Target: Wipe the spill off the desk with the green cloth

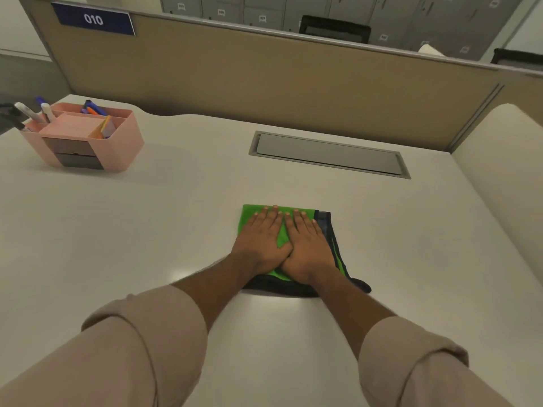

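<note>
A folded green cloth (249, 215) with a dark blue border lies flat on the white desk (132, 236), a little right of centre. My left hand (260, 245) and my right hand (307, 249) rest side by side on top of it, palms down, fingers straight and pointing away from me, thumbs touching. Both hands press the cloth onto the desk and cover most of it. No spill shows on the desk around the cloth; whatever is under the cloth is hidden.
A pink desk organiser (85, 136) with pens and markers stands at the far left. A grey cable hatch (329, 154) is set into the desk beyond the cloth. A beige partition (264, 71) closes the back, and a white rounded panel (505, 160) the right side.
</note>
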`<state>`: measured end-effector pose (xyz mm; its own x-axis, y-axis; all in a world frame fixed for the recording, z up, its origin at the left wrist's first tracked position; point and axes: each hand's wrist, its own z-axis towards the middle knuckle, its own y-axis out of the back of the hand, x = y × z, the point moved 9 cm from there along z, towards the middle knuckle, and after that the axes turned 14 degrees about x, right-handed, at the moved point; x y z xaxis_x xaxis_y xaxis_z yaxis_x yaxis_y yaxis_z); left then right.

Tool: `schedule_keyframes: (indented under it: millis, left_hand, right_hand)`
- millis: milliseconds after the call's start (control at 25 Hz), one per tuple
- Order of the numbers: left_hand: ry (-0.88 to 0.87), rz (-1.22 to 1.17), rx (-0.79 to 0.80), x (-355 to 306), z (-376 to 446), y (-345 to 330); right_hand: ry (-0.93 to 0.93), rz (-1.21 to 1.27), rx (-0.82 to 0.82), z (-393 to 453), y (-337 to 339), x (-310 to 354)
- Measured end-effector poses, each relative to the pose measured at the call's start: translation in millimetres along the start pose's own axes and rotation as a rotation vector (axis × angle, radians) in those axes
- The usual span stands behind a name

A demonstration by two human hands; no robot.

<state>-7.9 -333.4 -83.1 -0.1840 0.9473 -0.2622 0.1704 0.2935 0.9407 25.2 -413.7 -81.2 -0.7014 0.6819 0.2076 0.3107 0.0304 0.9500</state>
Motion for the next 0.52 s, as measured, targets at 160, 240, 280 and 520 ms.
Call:
schedule_keyframes:
  millis: [160, 240, 280, 520]
  left_hand:
    - [-0.105, 0.004, 0.017, -73.0, 24.4, -12.6]
    - [-0.146, 0.003, 0.021, -93.1, 24.5, -15.9]
    - [-0.16, 0.006, 0.022, -98.8, 20.4, -18.8]
    - [-0.209, -0.036, -0.042, -99.2, -28.4, -29.5]
  right_hand:
    - [-0.125, -0.024, -0.031, -33.8, 3.6, -72.6]
    - [-0.162, -0.014, -0.033, -50.4, 1.8, -87.1]
    - [-0.178, -0.006, -0.029, -58.2, -0.9, -89.2]
    - [-0.202, -0.041, 0.005, -93.7, -21.2, -61.2]
